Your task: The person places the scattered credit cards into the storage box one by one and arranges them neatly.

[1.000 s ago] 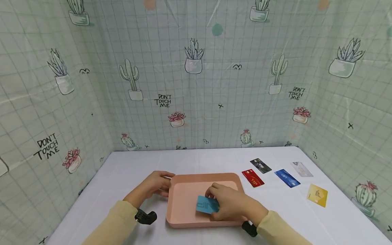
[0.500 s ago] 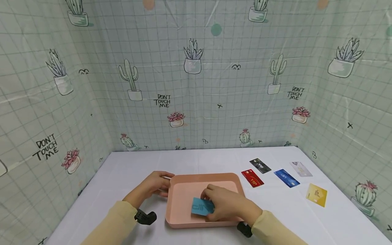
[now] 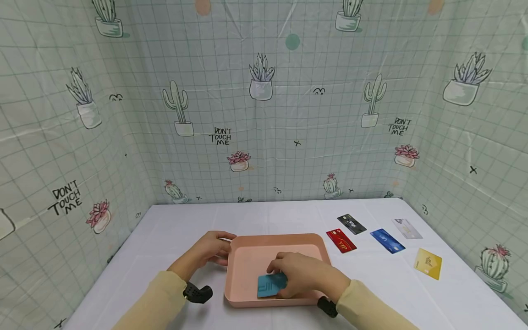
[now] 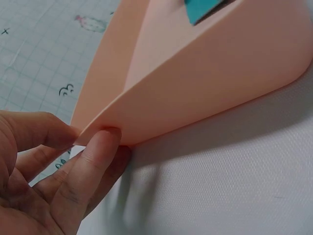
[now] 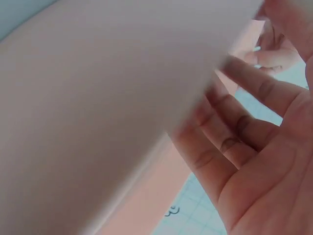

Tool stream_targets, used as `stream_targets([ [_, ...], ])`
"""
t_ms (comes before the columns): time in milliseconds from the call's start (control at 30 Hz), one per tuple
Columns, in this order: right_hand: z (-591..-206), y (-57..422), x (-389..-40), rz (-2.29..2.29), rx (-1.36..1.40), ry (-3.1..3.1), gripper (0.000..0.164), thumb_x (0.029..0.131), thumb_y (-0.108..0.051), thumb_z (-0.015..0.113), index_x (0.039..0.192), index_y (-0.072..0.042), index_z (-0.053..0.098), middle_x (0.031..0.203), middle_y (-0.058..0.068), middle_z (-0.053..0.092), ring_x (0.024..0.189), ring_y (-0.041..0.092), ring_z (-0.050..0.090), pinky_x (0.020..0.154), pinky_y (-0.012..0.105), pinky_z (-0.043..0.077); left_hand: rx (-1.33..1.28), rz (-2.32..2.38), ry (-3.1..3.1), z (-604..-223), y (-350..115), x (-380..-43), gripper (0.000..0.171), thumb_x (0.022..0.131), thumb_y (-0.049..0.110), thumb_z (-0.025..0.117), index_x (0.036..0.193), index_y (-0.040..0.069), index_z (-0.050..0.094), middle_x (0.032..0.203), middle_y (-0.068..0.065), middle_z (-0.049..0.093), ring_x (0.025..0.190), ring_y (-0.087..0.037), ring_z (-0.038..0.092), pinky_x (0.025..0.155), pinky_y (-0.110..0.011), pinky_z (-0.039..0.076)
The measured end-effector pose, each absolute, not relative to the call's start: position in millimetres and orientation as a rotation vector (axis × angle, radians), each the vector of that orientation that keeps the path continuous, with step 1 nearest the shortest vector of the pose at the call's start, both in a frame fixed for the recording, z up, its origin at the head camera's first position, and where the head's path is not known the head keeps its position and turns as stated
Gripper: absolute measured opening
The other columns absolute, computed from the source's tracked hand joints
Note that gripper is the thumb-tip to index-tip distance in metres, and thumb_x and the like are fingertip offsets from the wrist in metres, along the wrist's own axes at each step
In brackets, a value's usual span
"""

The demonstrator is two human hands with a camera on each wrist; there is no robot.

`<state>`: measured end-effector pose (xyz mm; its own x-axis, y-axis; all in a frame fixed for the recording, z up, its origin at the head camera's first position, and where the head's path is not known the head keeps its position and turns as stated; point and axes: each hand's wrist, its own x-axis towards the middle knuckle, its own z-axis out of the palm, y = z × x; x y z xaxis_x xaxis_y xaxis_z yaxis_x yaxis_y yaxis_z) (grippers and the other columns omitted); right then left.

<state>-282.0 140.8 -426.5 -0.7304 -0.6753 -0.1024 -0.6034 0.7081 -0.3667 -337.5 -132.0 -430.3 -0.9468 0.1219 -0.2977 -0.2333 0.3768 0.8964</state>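
In the head view a shallow pink tray (image 3: pixel 246 270) lies at the table's front middle. My left hand (image 3: pixel 210 251) holds its far left corner from outside; the left wrist view shows fingertips against the outer wall. My right hand (image 3: pixel 303 275) reaches over the tray's near right part and pinches a teal bank card (image 3: pixel 270 285) between thumb and fingers, low inside the tray near the front wall. The card's right end is hidden by the fingers. In the left wrist view a corner of the teal card (image 4: pixel 203 9) shows above the rim. The tray wall hides the fingertips in the right wrist view.
Several more cards lie flat on the white table (image 3: pixel 181 224) to the right of the tray: a black card (image 3: pixel 351 223), a red card (image 3: pixel 341 240), a blue card (image 3: pixel 387 241), a pale card (image 3: pixel 407 228) and a yellow card (image 3: pixel 428 263). A patterned curtain (image 3: pixel 288 114) surrounds the table.
My right hand has moved slightly left with the teal card, and the card has come nearer the tray's front wall, its face now darker. The left hand has stayed at the corner.
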Motion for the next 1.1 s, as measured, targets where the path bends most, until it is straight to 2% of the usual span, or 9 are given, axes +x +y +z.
stream_targets([
  [233, -421.6, 134.5, -279.6, -0.421, -1.007, 2.64, 0.037, 0.08, -0.029, 0.088, 0.114, -0.028, 0.075, 0.102, -0.014, 0.063, 0.088, 0.002, 0.055, 0.085, 0.024, 0.056, -0.099, 1.595, 2.322, -431.5, -131.1, -337.9, 0.052, 0.087, -0.002, 0.068, 0.138, -0.001, 0.061, 0.114, -0.016, 0.074, 0.084, -0.024, 0.075, 0.065, -0.036, 0.065],
  [733, -424.3, 121.2, -281.0, -0.358, -1.119, 2.631, 0.038, 0.082, -0.029, 0.089, 0.118, -0.028, 0.075, 0.106, -0.017, 0.065, 0.09, -0.001, 0.055, 0.09, 0.021, 0.056, -0.132, 1.604, 2.308, -429.4, -131.2, -336.4, 0.052, 0.088, 0.002, 0.072, 0.139, 0.001, 0.062, 0.111, -0.015, 0.075, 0.084, -0.023, 0.076, 0.066, -0.036, 0.065],
  [1100, -432.3, 116.6, -279.1, -0.341, -1.257, 2.633, 0.038, 0.087, -0.033, 0.085, 0.122, -0.028, 0.074, 0.116, -0.017, 0.067, 0.105, -0.003, 0.06, 0.1, 0.023, 0.054, -0.135, 1.597, 2.326, -429.6, -130.6, -335.8, 0.05, 0.087, -0.001, 0.069, 0.137, 0.0, 0.063, 0.111, -0.014, 0.075, 0.082, -0.022, 0.075, 0.065, -0.036, 0.065],
])
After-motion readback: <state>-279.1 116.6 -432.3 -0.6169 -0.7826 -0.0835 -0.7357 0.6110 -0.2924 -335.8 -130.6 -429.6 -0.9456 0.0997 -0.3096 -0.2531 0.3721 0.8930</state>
